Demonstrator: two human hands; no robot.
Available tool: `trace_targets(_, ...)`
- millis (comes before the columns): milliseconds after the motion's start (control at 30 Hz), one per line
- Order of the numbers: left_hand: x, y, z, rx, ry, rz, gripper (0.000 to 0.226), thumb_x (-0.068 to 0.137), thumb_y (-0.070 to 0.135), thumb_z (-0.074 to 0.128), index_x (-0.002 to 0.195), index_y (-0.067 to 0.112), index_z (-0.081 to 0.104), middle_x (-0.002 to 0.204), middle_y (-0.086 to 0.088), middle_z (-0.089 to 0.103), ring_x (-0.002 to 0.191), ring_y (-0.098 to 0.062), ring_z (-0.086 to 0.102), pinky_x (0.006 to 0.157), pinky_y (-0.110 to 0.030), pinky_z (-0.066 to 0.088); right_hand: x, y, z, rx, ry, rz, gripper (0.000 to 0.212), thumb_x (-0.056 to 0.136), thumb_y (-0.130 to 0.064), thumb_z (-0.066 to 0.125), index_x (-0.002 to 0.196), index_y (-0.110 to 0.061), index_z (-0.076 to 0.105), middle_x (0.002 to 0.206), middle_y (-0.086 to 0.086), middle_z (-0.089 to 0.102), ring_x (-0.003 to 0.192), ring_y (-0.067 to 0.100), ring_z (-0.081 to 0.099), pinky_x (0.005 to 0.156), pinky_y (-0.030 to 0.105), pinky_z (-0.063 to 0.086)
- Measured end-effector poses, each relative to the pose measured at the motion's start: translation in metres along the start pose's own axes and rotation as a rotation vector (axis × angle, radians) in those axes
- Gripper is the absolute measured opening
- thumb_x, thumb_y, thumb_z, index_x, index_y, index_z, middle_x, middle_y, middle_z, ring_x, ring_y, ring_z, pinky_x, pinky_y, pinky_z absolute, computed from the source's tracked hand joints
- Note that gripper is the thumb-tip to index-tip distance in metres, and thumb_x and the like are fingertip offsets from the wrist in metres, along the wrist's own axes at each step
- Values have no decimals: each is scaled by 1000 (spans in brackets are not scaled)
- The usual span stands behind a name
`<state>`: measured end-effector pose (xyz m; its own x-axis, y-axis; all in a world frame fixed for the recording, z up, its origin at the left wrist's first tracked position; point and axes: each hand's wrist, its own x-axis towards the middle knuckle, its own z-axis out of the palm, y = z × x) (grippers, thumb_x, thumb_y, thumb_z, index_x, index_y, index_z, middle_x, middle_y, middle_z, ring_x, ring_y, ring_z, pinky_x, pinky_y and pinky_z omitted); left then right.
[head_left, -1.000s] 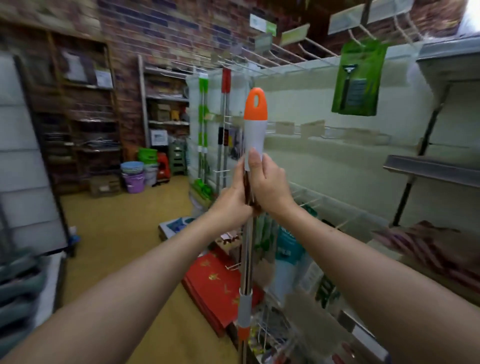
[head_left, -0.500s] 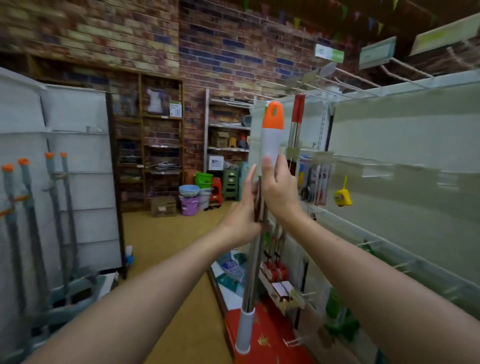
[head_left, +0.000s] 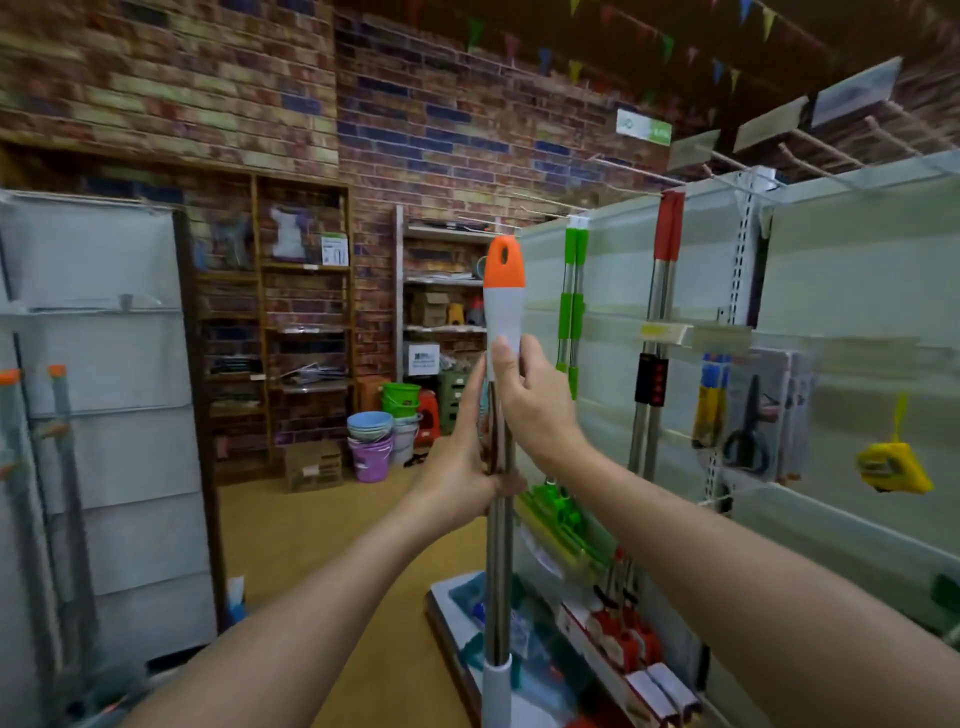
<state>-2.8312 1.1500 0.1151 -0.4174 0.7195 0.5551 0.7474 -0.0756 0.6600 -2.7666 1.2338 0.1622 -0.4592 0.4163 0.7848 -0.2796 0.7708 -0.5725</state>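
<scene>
One orange-capped, seemingly steel pole (head_left: 497, 571)

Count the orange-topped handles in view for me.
3. One handle stands upright, gripped by the left hand and right hand. Two more stand at the far left: the outer pole and the inner pole. Others may lie beyond the left edge.

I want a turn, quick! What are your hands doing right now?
Left hand: holds the steel pole, lower down.
Right hand: grips the same pole at the bottom of its orange-topped grip.
</scene>
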Motion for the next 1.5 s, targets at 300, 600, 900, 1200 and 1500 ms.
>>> trace_targets(300,128,-101,-45,-9,-70,113,115,83,15,70,137,56,-23,121,-2,61,76,-17,68,69,-40,59,108,73,88,-31,127,41,16,100,-29,41,94,-18,51,69,-11,51,61,-10,52,55,8,39)
trace_targets(600,241,-217,-41,14,-91,115,116,84,18,70,136,54,-26,118,-3,65,77,-9,66,69,-33,58,191,183,158,-44,156,16,20,101,-26,41,104,-12,55,69,-14,50,60,-14,53,54,6,39)
trace_targets(900,381,-308,-34,-111,-140,181,117,82,14,72,127,62,-25,133,-8,57,65,1,60,54,-14,51,304,296,204,-168,222,31,18,100,-32,42,86,-24,51,61,-12,49,54,-4,50,54,19,39)
trace_targets(1200,489,-415,-38,-240,-202,238,118,81,12,72,126,65,-23,120,-7,62,73,-3,61,56,-15,51,385,387,274,-303,250,25,16,100,-31,41,88,-24,50,62,-14,48,54,-10,51,50,10,37)
trace_targets(1500,601,-503,-55,-348,-334,316,119,80,11,73,139,56,-20,115,6,55,88,-16,68,72,-40,60,475,462,339,-486,427,7,22,99,-30,43,81,-21,50,60,-7,45,51,2,46,46,14,35)
